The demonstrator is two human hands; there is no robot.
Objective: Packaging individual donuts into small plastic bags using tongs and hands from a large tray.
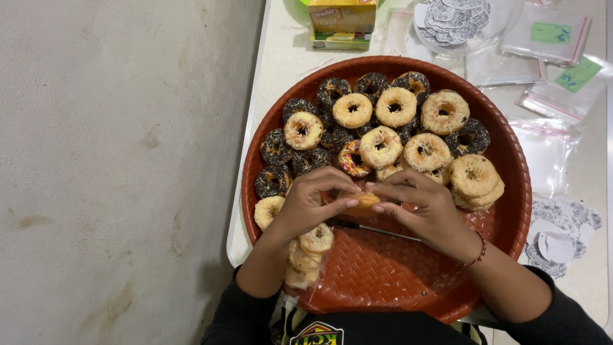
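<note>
A small plain doughnut (362, 201) is held between the fingertips of both hands over a round red woven tray (511, 191). My left hand (313, 204) grips its left side and my right hand (424, 207) grips its right side. Several doughnuts fill the tray's far half: dark chocolate ones (333, 91), sugar-coated pale ones (396, 107) and one with coloured sprinkles (351, 160). A clear bag of pale doughnuts (308, 255) lies under my left wrist. A thin dark stick (377, 230) rests on the tray beneath my hands.
The tray sits on a white table (274, 57) beside a grey floor (115, 172). A yellow-green carton (341, 24), a clear bowl of round printed stickers (456, 19), small clear zip bags (549, 35) and loose sticker sheets (559, 236) lie around it.
</note>
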